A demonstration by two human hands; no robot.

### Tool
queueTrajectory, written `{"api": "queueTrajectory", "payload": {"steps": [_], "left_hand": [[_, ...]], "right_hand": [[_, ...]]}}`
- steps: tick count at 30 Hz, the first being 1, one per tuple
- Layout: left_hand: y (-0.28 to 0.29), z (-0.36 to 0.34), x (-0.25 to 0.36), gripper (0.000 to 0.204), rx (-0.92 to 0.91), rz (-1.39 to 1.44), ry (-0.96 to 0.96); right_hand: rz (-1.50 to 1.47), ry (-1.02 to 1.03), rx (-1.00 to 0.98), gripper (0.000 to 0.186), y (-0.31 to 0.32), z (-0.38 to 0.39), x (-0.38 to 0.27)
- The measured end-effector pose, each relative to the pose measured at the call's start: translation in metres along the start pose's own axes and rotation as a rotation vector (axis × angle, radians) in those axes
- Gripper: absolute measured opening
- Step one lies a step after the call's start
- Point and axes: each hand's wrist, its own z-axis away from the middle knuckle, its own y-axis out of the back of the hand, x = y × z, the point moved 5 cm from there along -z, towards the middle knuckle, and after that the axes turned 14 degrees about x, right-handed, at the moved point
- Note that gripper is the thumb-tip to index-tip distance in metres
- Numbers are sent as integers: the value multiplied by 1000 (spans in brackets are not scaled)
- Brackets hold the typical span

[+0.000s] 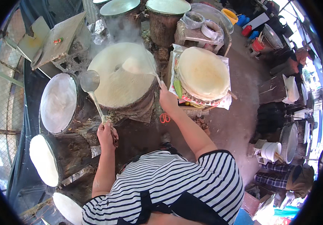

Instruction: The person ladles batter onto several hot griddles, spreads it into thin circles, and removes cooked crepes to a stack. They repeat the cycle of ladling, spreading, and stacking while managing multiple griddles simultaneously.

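In front of me is a large round griddle (pixel 140 105), its top covered by a pale layer of batter (pixel 112 86), with steam rising at the far side. My left hand (pixel 106 135) is closed around the long handle of a metal ladle (pixel 90 81), whose bowl is at the griddle's left edge. A thin handle is gripped in my right hand (pixel 167 98). It leads to a pale, flat spreader (pixel 134 66) over the batter, slightly blurred; whether it touches the batter I cannot tell. Right of this hand lies a stack of thin round flatbreads (pixel 203 73) on a paper-lined stand.
More round griddles stand at my left (pixel 58 103) and farther ahead (pixel 168 6). A slanted board (pixel 58 39) is at the far left. Orange-handled scissors (pixel 164 118) hang below the flatbread stand. White bucket (pixel 270 150) and another person (pixel 300 180) are at the right.
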Motion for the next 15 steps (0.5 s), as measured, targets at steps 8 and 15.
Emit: {"api": "queueTrajectory", "payload": {"steps": [8, 15], "left_hand": [[16, -12, 7, 19, -1, -15, -6], [4, -32, 25, 17, -22, -216, -103]], "right_hand": [[-22, 225, -3, 41, -36, 1, -25], [126, 267, -154, 42, -40, -18, -58]]}}
